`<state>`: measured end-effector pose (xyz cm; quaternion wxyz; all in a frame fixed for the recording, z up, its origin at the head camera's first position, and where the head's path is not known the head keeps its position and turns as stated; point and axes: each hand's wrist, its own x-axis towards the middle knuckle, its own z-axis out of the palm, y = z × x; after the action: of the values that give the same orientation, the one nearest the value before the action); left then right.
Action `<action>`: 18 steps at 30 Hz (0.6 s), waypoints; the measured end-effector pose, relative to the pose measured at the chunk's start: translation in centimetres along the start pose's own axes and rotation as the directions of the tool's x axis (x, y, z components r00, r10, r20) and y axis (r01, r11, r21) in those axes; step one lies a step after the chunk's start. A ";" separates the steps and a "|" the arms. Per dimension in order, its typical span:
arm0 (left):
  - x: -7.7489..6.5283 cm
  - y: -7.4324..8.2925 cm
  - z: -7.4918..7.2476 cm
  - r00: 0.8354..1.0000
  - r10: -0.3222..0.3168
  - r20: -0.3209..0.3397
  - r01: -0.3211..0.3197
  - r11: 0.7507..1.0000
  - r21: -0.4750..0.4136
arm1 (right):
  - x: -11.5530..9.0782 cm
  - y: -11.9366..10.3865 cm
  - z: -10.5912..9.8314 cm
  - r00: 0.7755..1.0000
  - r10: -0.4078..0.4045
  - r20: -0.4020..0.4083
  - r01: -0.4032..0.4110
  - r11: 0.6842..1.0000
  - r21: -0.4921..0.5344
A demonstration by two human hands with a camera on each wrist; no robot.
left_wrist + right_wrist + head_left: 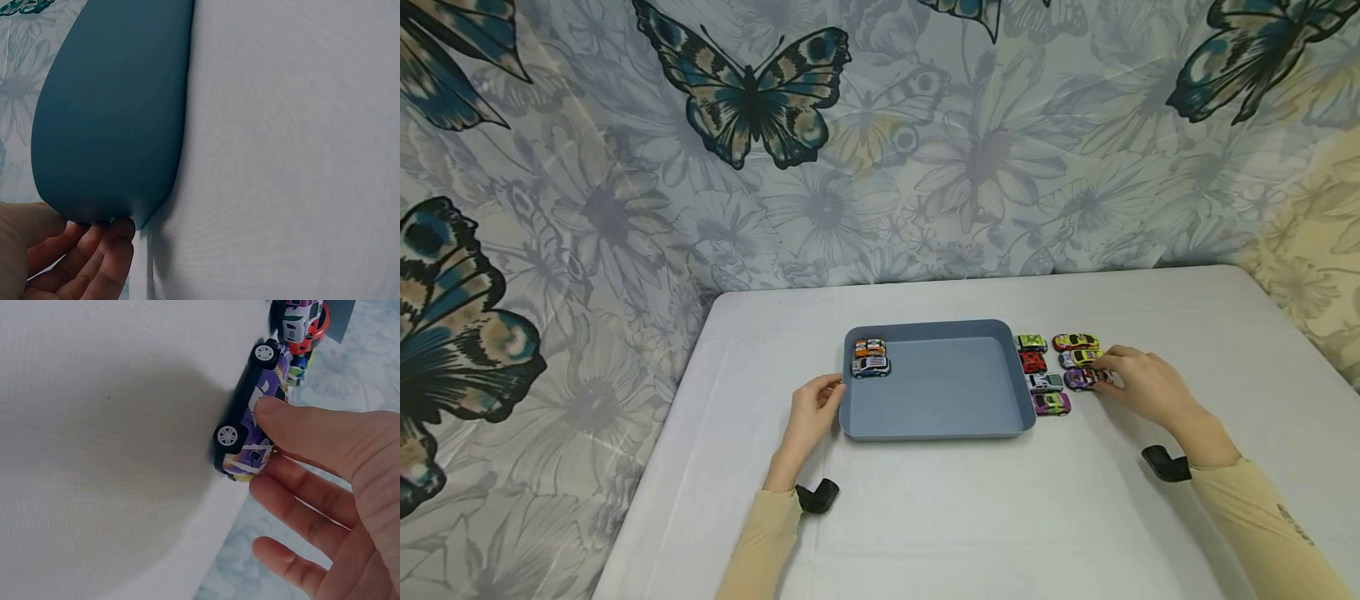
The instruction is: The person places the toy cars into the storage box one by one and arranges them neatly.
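My right hand (1146,387) is at the right-hand column of toy cars, on a purple toy car (256,415). Its thumb lies against the car's side, with the index and middle fingers at the far side. Just behind are a yellow-and-white toy car (1075,358) and a yellow-and-red one (1077,342). At the left end of the grey-blue tray (940,429), my left hand (811,410) holds the edge, with thumb and curled fingers at the rim. Inside the tray's back left corner sit an orange toy car (870,347) and a silver police-style toy car (871,367), side by side.
Along the tray's right side stand a green toy car (1032,342), a red one (1033,362), a white one (1045,382) and a purple-and-green one (1052,404). A white cloth covers the table (925,517). Behind it hangs a butterfly-patterned fabric (880,208).
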<state>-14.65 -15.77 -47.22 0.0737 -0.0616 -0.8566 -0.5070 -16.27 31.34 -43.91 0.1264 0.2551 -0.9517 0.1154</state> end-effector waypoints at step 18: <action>0.0 0.1 -0.2 1.000 -0.001 0.007 0.001 1.000 -0.008 | 0.0 -0.1 0.0 1.000 0.016 0.010 -0.017 1.000 0.026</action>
<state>-14.62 -15.87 -47.09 0.0702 -0.0632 -0.8550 -0.5100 -16.25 31.29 -43.94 0.1177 0.2494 -0.9527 0.1278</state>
